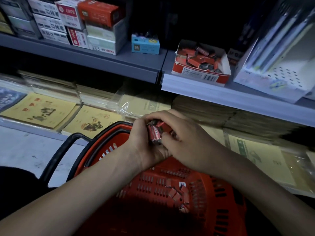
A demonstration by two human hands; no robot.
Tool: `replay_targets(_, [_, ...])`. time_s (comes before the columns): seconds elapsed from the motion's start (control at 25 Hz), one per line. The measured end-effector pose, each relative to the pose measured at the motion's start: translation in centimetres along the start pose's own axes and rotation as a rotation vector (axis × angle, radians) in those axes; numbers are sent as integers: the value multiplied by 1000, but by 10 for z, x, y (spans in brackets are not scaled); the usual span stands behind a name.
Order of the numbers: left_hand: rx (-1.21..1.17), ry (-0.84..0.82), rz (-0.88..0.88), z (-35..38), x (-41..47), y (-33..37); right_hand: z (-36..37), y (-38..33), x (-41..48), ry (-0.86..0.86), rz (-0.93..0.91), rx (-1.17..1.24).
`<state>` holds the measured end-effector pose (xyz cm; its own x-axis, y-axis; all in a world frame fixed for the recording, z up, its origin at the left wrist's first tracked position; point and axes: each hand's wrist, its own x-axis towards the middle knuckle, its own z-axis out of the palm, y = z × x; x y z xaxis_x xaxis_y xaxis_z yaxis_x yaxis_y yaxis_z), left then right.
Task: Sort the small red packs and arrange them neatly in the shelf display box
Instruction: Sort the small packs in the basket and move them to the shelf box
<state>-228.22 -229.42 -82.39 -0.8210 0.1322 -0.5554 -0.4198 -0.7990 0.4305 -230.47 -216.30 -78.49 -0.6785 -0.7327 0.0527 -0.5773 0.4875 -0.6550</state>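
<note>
Head view takes in dim store shelving first: an upper shelf (221, 97) runs across the top, its grey left section stacked with white and red cartons (71, 19) and a small blue box (145, 46). Below it lies a lower shelf of yellow exercise books (39, 111), some in clear plastic sleeves, spreading left and right behind the hands. A tall white perforated display tray (276, 72) sits at the far right of the upper shelf.

Nearer the camera, a red shopping basket (170, 184) with a black handle (59, 154) fills the lower middle; a few small red packs (177, 193) lie loose on its slotted floor.

On the upper shelf, just left of the white tray, stands the shelf display box (201, 74) — red and white card, top open — with more red packs jumbled untidily inside (202, 57).

Both hands meet above the basket's far rim. The left hand (141, 143) is curled around a bundle of small red packs (155, 133), fingers wrapped over the top. The right hand (185, 142) presses against the same bundle from the other side, fingertips bent in on the packs — both hands clasp it together, well below and left of the display box.
</note>
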Motion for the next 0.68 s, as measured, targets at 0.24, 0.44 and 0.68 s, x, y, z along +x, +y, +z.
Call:
replay_targets(0.24, [25, -17, 31, 12, 0, 7, -1, 5, 5, 171, -37, -198])
replay_targets(0.44, [28, -37, 17, 21, 1, 16, -23, 3, 8, 256, -68, -230])
replay_targets(0.68, [67, -144, -39, 27, 0, 18, -47, 3, 7, 340, 78, -67])
